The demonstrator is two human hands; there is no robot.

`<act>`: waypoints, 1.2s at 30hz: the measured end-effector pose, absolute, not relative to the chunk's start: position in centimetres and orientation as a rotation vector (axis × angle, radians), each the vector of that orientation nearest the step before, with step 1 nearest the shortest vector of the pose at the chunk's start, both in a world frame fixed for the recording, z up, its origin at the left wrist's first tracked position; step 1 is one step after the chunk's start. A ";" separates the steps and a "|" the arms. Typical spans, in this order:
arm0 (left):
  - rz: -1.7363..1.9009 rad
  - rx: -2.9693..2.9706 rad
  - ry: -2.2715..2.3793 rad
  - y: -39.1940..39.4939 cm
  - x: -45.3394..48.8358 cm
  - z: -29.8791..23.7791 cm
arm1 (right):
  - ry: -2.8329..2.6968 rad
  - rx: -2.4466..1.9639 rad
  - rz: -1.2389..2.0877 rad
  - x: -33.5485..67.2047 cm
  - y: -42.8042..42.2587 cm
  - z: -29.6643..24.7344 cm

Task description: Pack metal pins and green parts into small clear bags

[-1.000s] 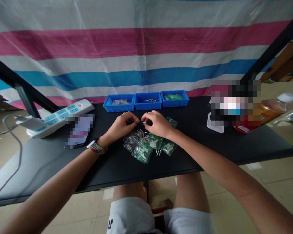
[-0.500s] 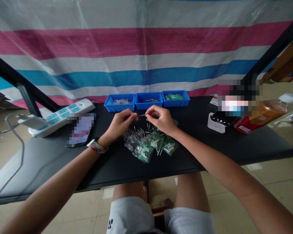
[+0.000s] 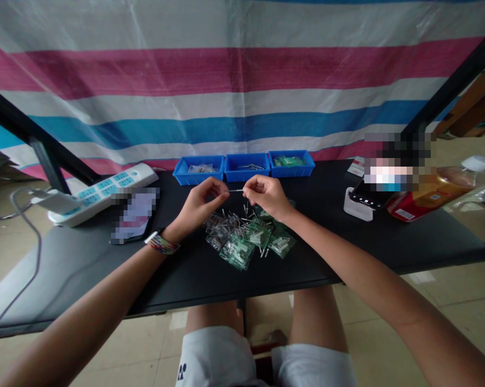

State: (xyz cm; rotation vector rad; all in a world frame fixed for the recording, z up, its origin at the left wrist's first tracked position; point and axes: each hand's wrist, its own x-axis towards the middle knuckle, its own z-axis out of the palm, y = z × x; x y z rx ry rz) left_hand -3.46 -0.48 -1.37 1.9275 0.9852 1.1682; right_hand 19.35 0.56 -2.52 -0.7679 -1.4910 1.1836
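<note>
Between my two hands stretches a thin metal rod, too small to name more exactly. My left hand is closed in a pinch at its left end. My right hand pinches the right end, fingers curled together. Below the hands lies a loose pile with green-tinted plastic packets holding small pale parts. Clear packets of brownish parts make up its left side. Loose silvery metal pins are scattered among the packets, partly behind my right hand.
Behind the hands stand three blue bins: the left bin with clear packets, the middle bin with metal pins, the right bin with green packets. A power strip and phone lie left. A propped phone and bottle are right.
The right hand has shifted very slightly to the right, and a little more of the thin rod shows between the hands. The pile and bins look the same.
</note>
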 end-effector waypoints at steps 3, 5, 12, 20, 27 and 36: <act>1.181 1.958 0.989 -0.4 -3.5 -1.4 | -1.506 -0.773 1.187 19.2 0.6 -2.8; 1.193 1.977 0.995 -0.4 -3.5 -1.3 | -1.515 -0.775 1.185 19.2 0.6 -2.9; 1.159 2.005 1.077 -0.8 -3.4 -0.9 | -1.499 -0.742 1.187 19.3 0.2 -2.5; 1.103 2.061 1.127 -0.4 -3.6 -1.3 | -1.464 -0.830 1.056 19.6 2.0 -2.6; 1.004 2.096 1.063 0.0 -3.6 -1.8 | -1.629 -1.046 0.386 22.6 5.3 -2.9; 0.980 2.110 1.076 0.0 -3.7 -2.0 | -2.113 -1.185 0.333 22.1 2.2 -2.8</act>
